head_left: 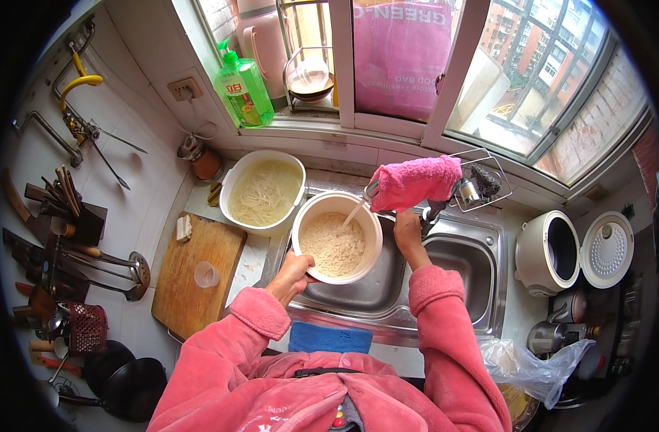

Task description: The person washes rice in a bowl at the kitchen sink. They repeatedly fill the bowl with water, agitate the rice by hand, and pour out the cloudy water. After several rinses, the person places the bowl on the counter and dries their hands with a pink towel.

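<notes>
My left hand [292,274] grips the lower left rim of a round white pot [319,208], tilted slightly over the sink [356,302]. Wet, pale grains that look like rice [329,251] lie in it. A stream of water [353,216] runs into the pot from the metal faucet spout [370,190]. Over the faucet hangs a pink cloth [415,182]. My right hand [409,233] is raised just below the cloth, beside the faucet body; its fingertips are hidden, so its hold cannot be told.
Left of the pot stands a white basin [227,197] with pale strands in cloudy liquid. A wooden cutting board [191,291] bears a small clear cup [206,274]. An open rice cooker [540,254] stands right of the sink. A blue cloth [330,338] lies at the counter's front.
</notes>
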Demonstrator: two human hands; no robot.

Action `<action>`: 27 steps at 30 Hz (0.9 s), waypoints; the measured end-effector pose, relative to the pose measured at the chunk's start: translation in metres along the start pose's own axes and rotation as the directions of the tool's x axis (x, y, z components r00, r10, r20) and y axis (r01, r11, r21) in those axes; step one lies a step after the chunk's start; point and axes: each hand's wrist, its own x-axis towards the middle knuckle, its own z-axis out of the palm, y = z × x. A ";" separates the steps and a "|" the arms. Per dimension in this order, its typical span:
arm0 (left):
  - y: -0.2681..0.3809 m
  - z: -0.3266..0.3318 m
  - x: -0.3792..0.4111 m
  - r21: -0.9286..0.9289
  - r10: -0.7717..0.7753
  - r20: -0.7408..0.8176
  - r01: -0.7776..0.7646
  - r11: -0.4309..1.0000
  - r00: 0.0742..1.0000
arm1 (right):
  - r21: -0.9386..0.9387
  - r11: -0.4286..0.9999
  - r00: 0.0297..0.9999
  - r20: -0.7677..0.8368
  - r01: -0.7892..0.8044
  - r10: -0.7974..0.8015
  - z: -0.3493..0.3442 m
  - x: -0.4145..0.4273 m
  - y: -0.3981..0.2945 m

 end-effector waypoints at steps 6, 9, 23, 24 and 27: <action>-0.003 -0.005 0.007 -0.001 0.019 -0.009 -0.019 1.000 1.000 | 0.008 1.000 0.999 0.031 -0.012 0.012 0.001 -0.001 0.002; -0.003 -0.004 0.007 -0.014 0.040 -0.015 -0.040 0.999 0.999 | 0.019 1.000 1.000 0.019 -0.007 0.007 0.001 -0.001 0.002; 0.008 0.002 0.011 -0.048 0.038 -0.002 -0.038 0.998 0.999 | -0.006 1.000 1.000 0.018 -0.003 0.003 -0.003 -0.001 0.000; 0.009 0.003 0.011 -0.043 0.046 -0.002 -0.046 0.998 0.999 | 0.008 1.000 1.000 0.010 -0.001 0.001 -0.004 0.000 -0.002; 0.012 0.000 0.015 -0.070 0.025 0.020 -0.024 0.997 0.999 | 0.030 1.000 1.000 0.031 -0.003 0.002 -0.006 0.000 -0.004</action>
